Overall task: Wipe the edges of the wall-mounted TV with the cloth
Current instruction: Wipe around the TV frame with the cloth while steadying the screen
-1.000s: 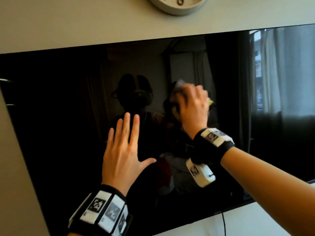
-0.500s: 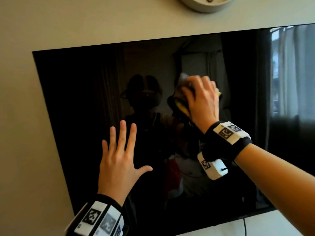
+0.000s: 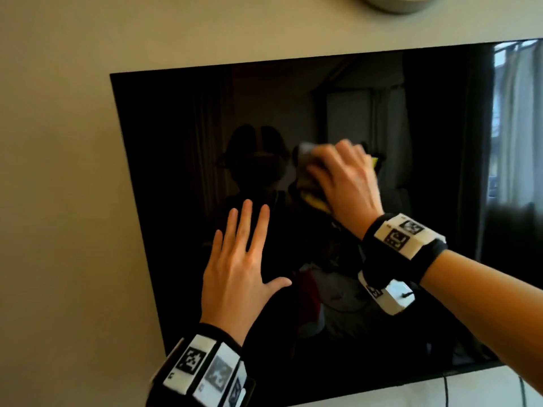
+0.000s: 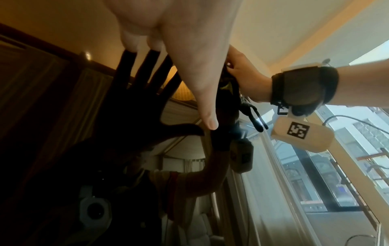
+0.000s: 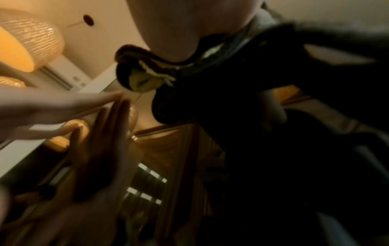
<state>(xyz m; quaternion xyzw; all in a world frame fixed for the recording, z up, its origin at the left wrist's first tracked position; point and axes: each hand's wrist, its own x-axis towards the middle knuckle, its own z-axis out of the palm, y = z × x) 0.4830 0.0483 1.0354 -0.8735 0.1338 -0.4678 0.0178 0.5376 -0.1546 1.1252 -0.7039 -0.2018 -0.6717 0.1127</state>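
Observation:
The wall-mounted TV (image 3: 182,136) is a black glossy screen that mirrors the room. My left hand (image 3: 238,259) lies flat on the glass with straight, spread fingers, low and left of centre; the left wrist view shows the same palm (image 4: 189,50) against the screen. My right hand (image 3: 346,180) grips a bunched grey and yellow cloth (image 3: 401,199) and presses it on the middle of the screen. From the right wrist the cloth (image 5: 145,78) appears as dark folds with a yellow patch under my palm. Most of the cloth is hidden by my fingers.
A round wall clock (image 3: 399,2) hangs just above the TV's top edge. Beige wall (image 3: 58,201) borders the TV's left edge. Below the bottom edge a thin black cable (image 3: 445,390) drops down the wall. A bright window reflects at the screen's right side (image 3: 517,113).
The view has swung left, so the TV's left edge and more wall now show. My right hand with the cloth has slid slightly left on the glass. My left hand stays flat.

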